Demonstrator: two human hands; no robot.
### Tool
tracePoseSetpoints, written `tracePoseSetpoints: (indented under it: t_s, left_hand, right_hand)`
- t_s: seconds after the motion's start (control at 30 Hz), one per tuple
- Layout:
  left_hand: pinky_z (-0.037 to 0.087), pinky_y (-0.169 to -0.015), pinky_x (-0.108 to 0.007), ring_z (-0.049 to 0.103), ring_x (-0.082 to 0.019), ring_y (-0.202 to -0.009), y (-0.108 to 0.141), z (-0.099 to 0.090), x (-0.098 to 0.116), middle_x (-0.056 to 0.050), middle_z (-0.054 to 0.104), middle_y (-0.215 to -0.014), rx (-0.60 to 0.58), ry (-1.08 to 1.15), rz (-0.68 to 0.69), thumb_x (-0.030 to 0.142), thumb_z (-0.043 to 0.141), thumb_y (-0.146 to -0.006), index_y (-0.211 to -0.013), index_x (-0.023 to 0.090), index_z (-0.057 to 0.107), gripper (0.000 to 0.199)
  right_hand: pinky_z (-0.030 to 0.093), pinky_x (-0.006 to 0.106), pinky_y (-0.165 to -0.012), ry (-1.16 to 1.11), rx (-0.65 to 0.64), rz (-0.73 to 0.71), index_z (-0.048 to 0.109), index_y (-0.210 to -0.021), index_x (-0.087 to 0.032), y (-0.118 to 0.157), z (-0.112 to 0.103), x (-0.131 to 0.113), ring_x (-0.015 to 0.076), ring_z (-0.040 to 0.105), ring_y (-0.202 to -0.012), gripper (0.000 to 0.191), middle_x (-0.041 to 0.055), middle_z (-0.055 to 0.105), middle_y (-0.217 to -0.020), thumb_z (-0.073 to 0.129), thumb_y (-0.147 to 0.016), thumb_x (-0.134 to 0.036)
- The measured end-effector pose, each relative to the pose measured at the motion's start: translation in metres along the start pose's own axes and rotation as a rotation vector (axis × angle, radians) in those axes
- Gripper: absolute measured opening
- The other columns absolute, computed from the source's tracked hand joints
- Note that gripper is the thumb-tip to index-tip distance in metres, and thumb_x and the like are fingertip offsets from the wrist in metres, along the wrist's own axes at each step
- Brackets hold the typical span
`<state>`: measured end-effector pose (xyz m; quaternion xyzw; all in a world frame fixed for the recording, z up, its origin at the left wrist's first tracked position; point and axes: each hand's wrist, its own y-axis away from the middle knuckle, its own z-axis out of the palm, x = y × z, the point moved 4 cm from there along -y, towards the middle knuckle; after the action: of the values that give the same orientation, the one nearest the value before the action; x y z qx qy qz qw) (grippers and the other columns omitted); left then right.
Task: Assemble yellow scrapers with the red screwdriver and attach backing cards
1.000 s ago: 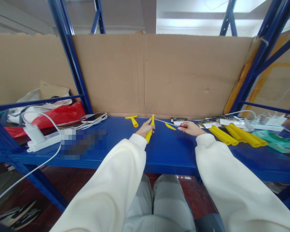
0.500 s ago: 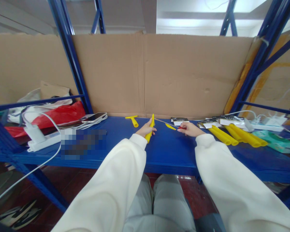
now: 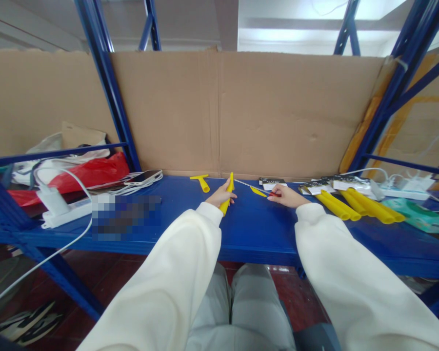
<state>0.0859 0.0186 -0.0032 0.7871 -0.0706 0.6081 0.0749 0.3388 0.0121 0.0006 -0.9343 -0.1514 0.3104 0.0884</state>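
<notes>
My left hand (image 3: 221, 195) is closed round a yellow tube (image 3: 226, 206) that stands tilted over the blue shelf. My right hand (image 3: 285, 196) grips a thin tool with a red handle (image 3: 274, 194); its long shaft points left toward the top of the tube. Beneath the shaft lies a flat yellow piece (image 3: 257, 192). A yellow T-shaped piece (image 3: 204, 184) rests to the left of my left hand. Whether the shaft touches the tube cannot be made out.
Several yellow tubes (image 3: 338, 205) and black-and-white boxes (image 3: 316, 186) lie at the right. A phone (image 3: 144, 177), white cables, a power strip (image 3: 71, 211) and a red bag (image 3: 91, 174) are at the left. Cardboard (image 3: 278, 112) stands behind the blue shelf (image 3: 256, 224).
The thin tool in my right hand has shifted very slightly. Both hands keep nearly the same place and hold.
</notes>
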Motion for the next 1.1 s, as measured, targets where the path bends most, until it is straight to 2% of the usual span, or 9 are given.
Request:
tracePoseSetpoints:
  t_s: [0.1,0.17,0.33,0.4,0.57,0.7,0.83,1.0,1.1]
  left_hand:
    - [0.039,-0.043,-0.014,0.051,-0.004,-0.046,-0.0009,-0.0001,-0.0009,-0.009,0.07,-0.104,0.005,0.01,-0.003,-0.003,0.059,-0.081,-0.159,0.03,0.009,0.098]
    - [0.039,-0.043,-0.014,0.051,-0.004,-0.046,-0.0012,-0.0002,-0.0015,-0.008,0.071,-0.102,0.005,0.025,-0.004,-0.003,0.06,-0.081,-0.159,0.03,0.009,0.099]
    - [0.039,-0.043,-0.015,0.052,-0.004,-0.046,0.0003,-0.0006,-0.0005,-0.01,0.07,-0.105,0.021,0.005,-0.006,-0.003,0.058,-0.082,-0.159,0.029,0.011,0.096]
    - [0.039,-0.043,-0.016,0.052,-0.004,-0.046,0.001,-0.0006,0.0002,-0.01,0.07,-0.107,0.029,-0.012,-0.011,-0.003,0.058,-0.083,-0.159,0.03,0.011,0.095]
    - [0.04,-0.043,-0.015,0.051,-0.003,-0.045,0.002,0.0,0.0016,-0.008,0.07,-0.102,0.03,-0.015,-0.012,-0.003,0.058,-0.082,-0.159,0.03,0.011,0.097]
    - [0.039,-0.042,-0.015,0.051,-0.004,-0.044,0.0029,0.0002,0.0018,-0.005,0.07,-0.094,0.036,-0.014,-0.012,-0.003,0.057,-0.083,-0.159,0.029,0.011,0.095]
    - [0.038,-0.041,-0.015,0.051,-0.004,-0.045,0.0026,0.0001,0.0013,-0.005,0.069,-0.092,0.039,-0.016,-0.008,-0.003,0.057,-0.084,-0.16,0.028,0.011,0.094]
    - [0.038,-0.041,-0.015,0.051,-0.004,-0.045,0.0017,0.0001,0.0011,-0.004,0.069,-0.092,0.026,-0.013,-0.003,-0.003,0.058,-0.083,-0.159,0.029,0.011,0.095]
    - [0.039,-0.041,-0.015,0.051,-0.004,-0.046,0.0019,-0.0001,0.0017,-0.006,0.069,-0.096,0.023,-0.013,-0.003,-0.003,0.059,-0.082,-0.159,0.029,0.011,0.097]
  right_hand:
    - [0.04,0.028,-0.056,0.026,0.078,-0.039,0.041,-0.073,-0.025,-0.0021,-0.0025,0.003,0.0149,0.052,-0.057,0.042,-0.0031,0.056,-0.061,0.075,-0.065,-0.048]
    - [0.039,0.028,-0.055,0.034,0.089,-0.057,0.041,-0.071,-0.025,-0.0022,-0.0029,0.0036,0.0152,0.051,-0.057,0.041,-0.0031,0.054,-0.058,0.072,-0.067,-0.051]
    - [0.04,0.029,-0.054,0.026,-0.015,-0.099,0.048,-0.065,-0.023,-0.0013,0.0012,0.0011,0.0154,0.052,-0.054,0.043,-0.0001,0.055,-0.055,0.056,-0.079,-0.063]
    - [0.041,0.03,-0.055,0.017,-0.022,-0.11,0.05,-0.066,-0.023,-0.0019,0.0015,0.0005,0.0161,0.053,-0.056,0.044,0.0009,0.057,-0.057,0.055,-0.079,-0.064]
    - [0.043,0.029,-0.059,0.02,0.079,-0.103,0.046,-0.071,-0.024,-0.0034,-0.0028,0.0013,0.0169,0.055,-0.061,0.04,-0.0003,0.06,-0.063,0.071,-0.067,-0.055]
    - [0.042,0.03,-0.061,0.089,0.097,-0.084,0.046,-0.067,-0.024,-0.0011,-0.0045,-0.0015,0.0164,0.054,-0.06,0.032,-0.0006,0.059,-0.062,0.067,-0.073,-0.047]
    - [0.043,0.031,-0.062,0.087,0.051,-0.076,0.049,-0.066,-0.023,0.0001,-0.0031,-0.0053,0.0178,0.055,-0.062,0.031,0.001,0.059,-0.061,0.061,-0.078,-0.049]
    - [0.044,0.031,-0.064,0.044,0.088,-0.071,0.044,-0.071,-0.024,-0.001,-0.005,-0.0048,0.0169,0.055,-0.063,0.038,-0.0009,0.059,-0.065,0.072,-0.067,-0.048]
    - [0.043,0.03,-0.062,0.064,0.112,-0.074,0.042,-0.07,-0.025,0.0001,-0.0061,-0.0041,0.0167,0.054,-0.062,0.039,-0.001,0.058,-0.064,0.071,-0.068,-0.051]
